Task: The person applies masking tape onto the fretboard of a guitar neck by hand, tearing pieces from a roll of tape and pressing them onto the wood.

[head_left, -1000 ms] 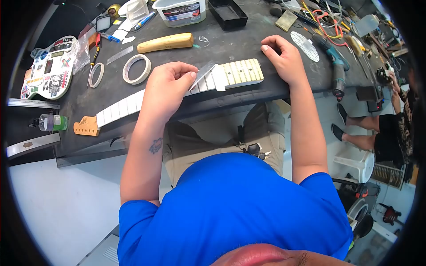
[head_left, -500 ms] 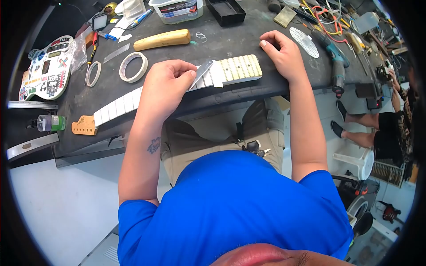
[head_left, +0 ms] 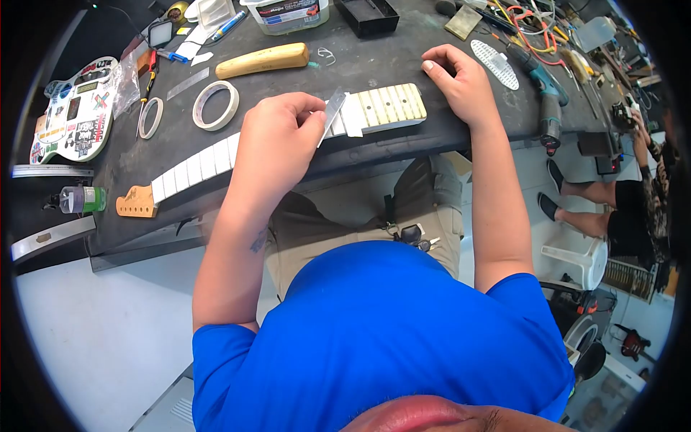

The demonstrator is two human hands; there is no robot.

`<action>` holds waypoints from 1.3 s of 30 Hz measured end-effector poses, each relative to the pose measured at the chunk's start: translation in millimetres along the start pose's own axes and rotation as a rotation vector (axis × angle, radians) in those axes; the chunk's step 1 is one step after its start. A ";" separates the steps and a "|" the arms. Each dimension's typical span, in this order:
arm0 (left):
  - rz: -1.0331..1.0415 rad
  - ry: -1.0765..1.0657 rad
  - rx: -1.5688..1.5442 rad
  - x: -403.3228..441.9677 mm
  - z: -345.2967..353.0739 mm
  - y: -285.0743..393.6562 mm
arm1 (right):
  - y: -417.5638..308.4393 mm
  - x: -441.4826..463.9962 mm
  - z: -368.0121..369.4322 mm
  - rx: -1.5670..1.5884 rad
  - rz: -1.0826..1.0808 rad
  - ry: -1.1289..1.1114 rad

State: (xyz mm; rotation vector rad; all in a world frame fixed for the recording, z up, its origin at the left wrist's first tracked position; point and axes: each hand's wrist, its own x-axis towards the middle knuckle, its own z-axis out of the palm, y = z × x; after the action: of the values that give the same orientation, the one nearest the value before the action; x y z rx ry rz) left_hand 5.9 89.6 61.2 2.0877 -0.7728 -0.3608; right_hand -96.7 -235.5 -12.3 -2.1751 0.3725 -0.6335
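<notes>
A guitar neck (head_left: 390,108) lies along the front of the dark workbench, its headstock (head_left: 135,202) to the left. White masking tape covers much of the fretboard, and a tape strip (head_left: 352,117) crosses it near the uncovered upper frets. My left hand (head_left: 281,140) is over the taped part, thumb and forefinger pinching a thin, flat, shiny metal strip (head_left: 333,109) that stands at a slant against the fretboard. Its lower end is partly hidden by my fingers. Beyond the neck's right end, my right hand (head_left: 466,88) rests on the bench, empty, thumb and curved forefinger apart.
Behind the neck are a tape roll (head_left: 216,106), a wooden block (head_left: 263,60), a plastic tub (head_left: 288,14) and a black tray (head_left: 367,18). A stickered guitar body (head_left: 75,111) lies left; a power tool (head_left: 549,108) lies right. Another person's legs (head_left: 583,205) show at far right.
My left hand has shifted slightly right along the neck, with the metal strip tilted more upright. My right hand has barely moved.
</notes>
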 end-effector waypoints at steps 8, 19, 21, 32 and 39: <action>0.079 -0.042 0.121 -34.6 1.4 18.3 | -3.6 -1.2 -1.3 -0.001 0.019 -0.008; 0.091 -0.338 0.166 -49.3 -12.8 38.9 | -2.2 -0.7 0.8 0.029 0.002 -0.018; 0.056 -0.294 0.136 -46.5 -18.6 35.2 | -3.6 -1.1 0.7 0.022 0.011 -0.016; 0.508 0.157 0.289 20.8 7.1 -18.9 | -5.6 -2.3 -0.8 -0.015 0.020 -0.004; 0.464 0.144 0.237 7.6 32.5 -23.0 | -4.7 -1.3 0.9 -0.038 0.017 0.000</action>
State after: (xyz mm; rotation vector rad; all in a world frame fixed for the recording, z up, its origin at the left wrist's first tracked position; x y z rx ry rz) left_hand 4.3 74.4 23.7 2.0398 -1.2220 0.1409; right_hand -97.1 -231.4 -9.5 -2.2058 0.4059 -0.6216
